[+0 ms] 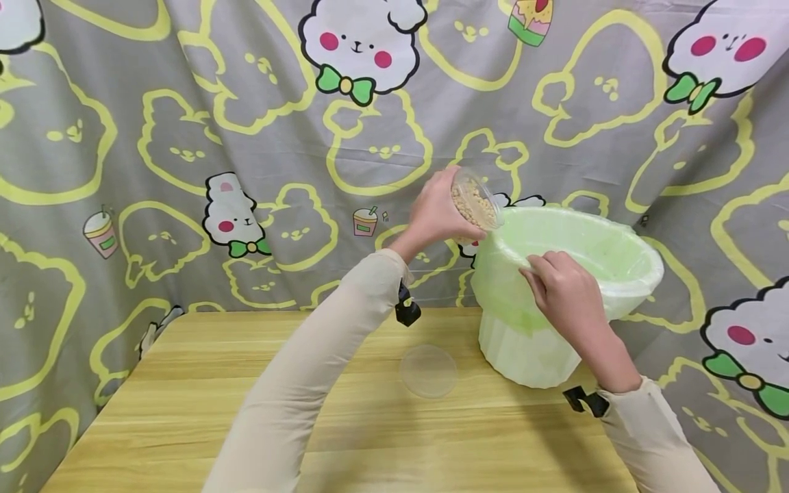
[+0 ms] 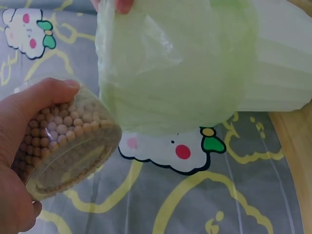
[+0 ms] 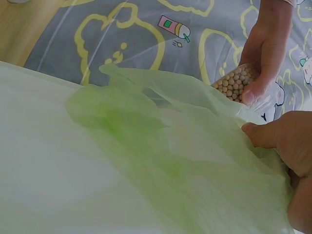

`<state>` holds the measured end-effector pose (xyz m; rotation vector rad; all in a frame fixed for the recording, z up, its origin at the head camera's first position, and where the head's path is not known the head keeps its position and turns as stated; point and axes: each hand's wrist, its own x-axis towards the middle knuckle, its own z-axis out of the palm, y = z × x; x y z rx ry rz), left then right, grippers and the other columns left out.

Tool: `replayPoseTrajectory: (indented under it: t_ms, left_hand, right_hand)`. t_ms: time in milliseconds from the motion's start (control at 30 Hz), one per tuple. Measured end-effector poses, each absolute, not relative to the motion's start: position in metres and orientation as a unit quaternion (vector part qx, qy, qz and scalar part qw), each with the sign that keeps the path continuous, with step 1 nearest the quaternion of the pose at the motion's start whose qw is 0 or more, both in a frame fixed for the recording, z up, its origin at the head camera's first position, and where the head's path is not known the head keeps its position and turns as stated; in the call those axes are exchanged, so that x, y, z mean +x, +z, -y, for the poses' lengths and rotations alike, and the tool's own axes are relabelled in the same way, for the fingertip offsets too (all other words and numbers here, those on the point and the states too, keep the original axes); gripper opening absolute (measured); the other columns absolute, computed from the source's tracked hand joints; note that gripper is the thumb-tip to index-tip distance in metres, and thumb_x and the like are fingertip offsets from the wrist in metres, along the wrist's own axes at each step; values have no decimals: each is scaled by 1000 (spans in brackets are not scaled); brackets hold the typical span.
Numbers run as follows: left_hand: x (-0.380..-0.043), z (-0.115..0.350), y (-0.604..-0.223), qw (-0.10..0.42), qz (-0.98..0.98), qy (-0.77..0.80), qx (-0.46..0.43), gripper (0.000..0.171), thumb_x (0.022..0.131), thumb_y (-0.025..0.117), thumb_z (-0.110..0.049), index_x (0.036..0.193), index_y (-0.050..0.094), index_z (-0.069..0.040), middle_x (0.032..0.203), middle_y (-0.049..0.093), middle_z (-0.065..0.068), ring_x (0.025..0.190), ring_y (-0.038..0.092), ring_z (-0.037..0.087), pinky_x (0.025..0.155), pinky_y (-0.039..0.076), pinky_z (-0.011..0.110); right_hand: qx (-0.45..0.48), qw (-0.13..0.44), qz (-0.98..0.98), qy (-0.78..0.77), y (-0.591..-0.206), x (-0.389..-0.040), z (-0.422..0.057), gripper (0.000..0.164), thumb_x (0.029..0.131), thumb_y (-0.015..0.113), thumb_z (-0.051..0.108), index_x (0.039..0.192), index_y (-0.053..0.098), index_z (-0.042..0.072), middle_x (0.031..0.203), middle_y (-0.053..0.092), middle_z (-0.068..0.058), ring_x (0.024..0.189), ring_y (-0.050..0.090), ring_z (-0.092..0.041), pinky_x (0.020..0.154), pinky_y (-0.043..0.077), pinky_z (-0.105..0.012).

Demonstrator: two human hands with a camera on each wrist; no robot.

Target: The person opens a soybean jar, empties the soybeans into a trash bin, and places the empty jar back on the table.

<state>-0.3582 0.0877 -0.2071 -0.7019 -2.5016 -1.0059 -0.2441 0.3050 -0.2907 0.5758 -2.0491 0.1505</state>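
My left hand [image 1: 436, 213] grips a clear plastic jar [image 1: 476, 200], its fingers and thumb wrapped around the side. The jar is tilted, with its mouth toward the left rim of a white trash can [image 1: 524, 349]. Small round beige soybean-like balls [image 2: 66, 122] fill much of it in the left wrist view. A pale green trash bag [image 1: 511, 274] lines the can and folds down over its outside. At the can's near rim my right hand [image 1: 570, 294] pinches the bag's edge between thumb and fingers; part of that hand is cut off in the right wrist view.
A round clear lid [image 1: 428, 370] lies flat on the wooden table [image 1: 234, 383], left of the can. Behind the table hangs a grey curtain [image 1: 283, 157] printed with cartoon animals, close to the can's back.
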Motion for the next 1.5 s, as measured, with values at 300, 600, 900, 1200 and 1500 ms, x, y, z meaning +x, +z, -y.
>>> replayPoseTrajectory:
  t_ms: [300, 600, 900, 1200, 1500]
  left_hand:
    - [-358, -99, -207, 210, 904, -283, -240, 126, 56, 99, -47, 159, 31, -20, 160, 40, 3, 143, 42, 23, 114, 45, 39]
    - [-358, -105, -207, 230, 898, -280, -249, 124, 55, 99, -42, 158, 34, -21, 159, 35, 3, 144, 39, 21, 112, 46, 38]
    - [-358, -105, -206, 240, 899, -262, -257, 124, 56, 98, -42, 159, 33, -18, 160, 36, 1, 145, 37, 19, 108, 50, 36]
    - [-356, -106, -201, 232, 901, -250, -268, 127, 59, 98, -41, 162, 27, -21, 163, 36, 1, 148, 35, 21, 111, 48, 37]
    - [-356, -110, -197, 243, 901, -221, -283, 126, 59, 97, -43, 162, 27, -22, 162, 37, 2, 148, 36, 21, 113, 46, 37]
  right_hand:
    - [241, 487, 837, 57, -291, -245, -305, 12, 86, 77, 1, 94, 70, -5, 78, 62, -17, 71, 59, -35, 57, 51, -47]
    - [241, 482, 840, 58, -289, -243, -306, 12, 85, 78, 0, 93, 71, -4, 76, 62, -15, 71, 59, -34, 57, 51, -47]
    - [248, 482, 839, 52, -288, -242, -306, 11, 84, 78, 0, 91, 70, -4, 73, 58, -14, 68, 56, -33, 54, 49, -45]
    - [249, 478, 841, 52, -288, -243, -306, 12, 84, 78, -1, 92, 70, -3, 73, 57, -14, 68, 55, -32, 54, 49, -44]
    - [252, 479, 839, 50, -289, -244, -307, 12, 84, 78, -1, 92, 70, -3, 73, 57, -14, 68, 55, -32, 54, 49, -44]
